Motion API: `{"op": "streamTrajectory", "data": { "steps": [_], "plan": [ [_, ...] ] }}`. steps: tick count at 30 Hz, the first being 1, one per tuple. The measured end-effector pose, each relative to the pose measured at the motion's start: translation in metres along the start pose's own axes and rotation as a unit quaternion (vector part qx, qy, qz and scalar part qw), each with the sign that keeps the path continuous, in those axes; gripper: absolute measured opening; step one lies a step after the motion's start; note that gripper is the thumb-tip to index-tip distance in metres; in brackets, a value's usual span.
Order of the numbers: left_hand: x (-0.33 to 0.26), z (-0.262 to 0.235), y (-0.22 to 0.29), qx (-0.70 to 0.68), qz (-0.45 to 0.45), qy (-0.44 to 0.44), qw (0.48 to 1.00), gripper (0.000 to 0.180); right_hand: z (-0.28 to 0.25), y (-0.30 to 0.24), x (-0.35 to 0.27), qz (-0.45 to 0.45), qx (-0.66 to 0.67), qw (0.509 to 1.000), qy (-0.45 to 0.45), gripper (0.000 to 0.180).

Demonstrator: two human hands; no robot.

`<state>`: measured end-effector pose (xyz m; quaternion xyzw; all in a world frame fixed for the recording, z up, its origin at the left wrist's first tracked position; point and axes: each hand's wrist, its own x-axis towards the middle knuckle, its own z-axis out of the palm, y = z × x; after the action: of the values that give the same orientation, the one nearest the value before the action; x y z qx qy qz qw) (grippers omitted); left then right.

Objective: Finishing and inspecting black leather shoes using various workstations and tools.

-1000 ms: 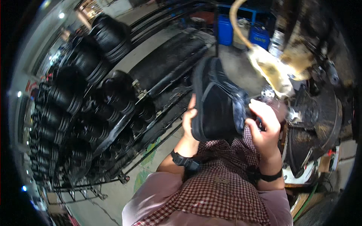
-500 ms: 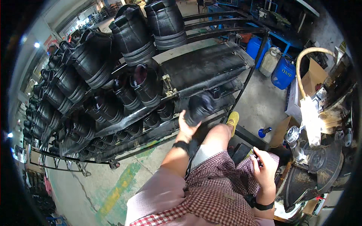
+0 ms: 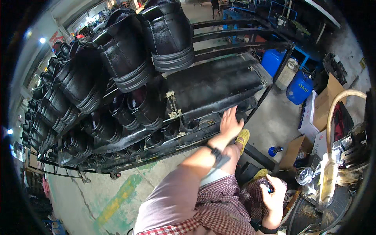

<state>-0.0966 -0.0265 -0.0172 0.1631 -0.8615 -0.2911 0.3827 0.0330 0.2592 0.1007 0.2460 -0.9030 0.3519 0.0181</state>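
Two hands are seen, well apart. The left hand [image 3: 230, 122] is stretched out with its fingers spread, empty, at the front edge of the lower shelf of a black metal rack [image 3: 219, 80]; whether the fingertips touch the shelf rail cannot be told. A dark watch strap is worn on that wrist. The right hand [image 3: 273, 194] is held low over the lap, closed round a small dark object [image 3: 268, 185] whose kind cannot be made out.

The rack is tiered and tilted, and its left part is filled with rows of black shoes [image 3: 121, 58], set sole outward, while the part just above the left hand is bare. Checked shorts [image 3: 227, 207] are worn, and a yellow shoe [image 3: 243, 138] is seen on the foot just right of the left hand. Two blue plastic drums [image 3: 299, 89] stand on the concrete floor beyond the rack's right end. Cardboard boxes [image 3: 325, 105] lie near them, and a pale hose [image 3: 333, 117] arches over a grimy machine [image 3: 333, 184] at the right edge.
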Motion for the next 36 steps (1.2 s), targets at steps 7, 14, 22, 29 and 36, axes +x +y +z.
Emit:
{"op": "streamTrajectory", "data": {
  "steps": [7,14,22,29,36],
  "plan": [
    [0.012,0.018,-0.031,0.152,0.122,-0.135,0.971,0.015,-0.016,0.006,-0.011,-0.003,0.009,0.999,0.041,0.040],
    [0.048,-0.034,-0.085,0.194,-0.056,-0.332,0.921,0.059,-0.018,0.004,-0.027,-0.011,0.021,0.999,0.030,0.034],
    [-0.026,-0.105,0.085,0.012,0.171,-0.275,0.946,0.036,-0.004,0.035,-0.048,0.255,0.412,0.873,-0.056,0.021],
    [-0.100,-0.167,0.179,-0.180,0.523,-0.326,0.767,0.029,-0.012,0.032,-0.058,0.225,0.350,0.909,-0.007,0.022],
    [-0.138,-0.154,0.161,-0.743,-0.358,-0.288,0.486,0.034,-0.004,0.017,-0.063,0.279,0.571,0.769,0.061,0.022]
  ]
}}
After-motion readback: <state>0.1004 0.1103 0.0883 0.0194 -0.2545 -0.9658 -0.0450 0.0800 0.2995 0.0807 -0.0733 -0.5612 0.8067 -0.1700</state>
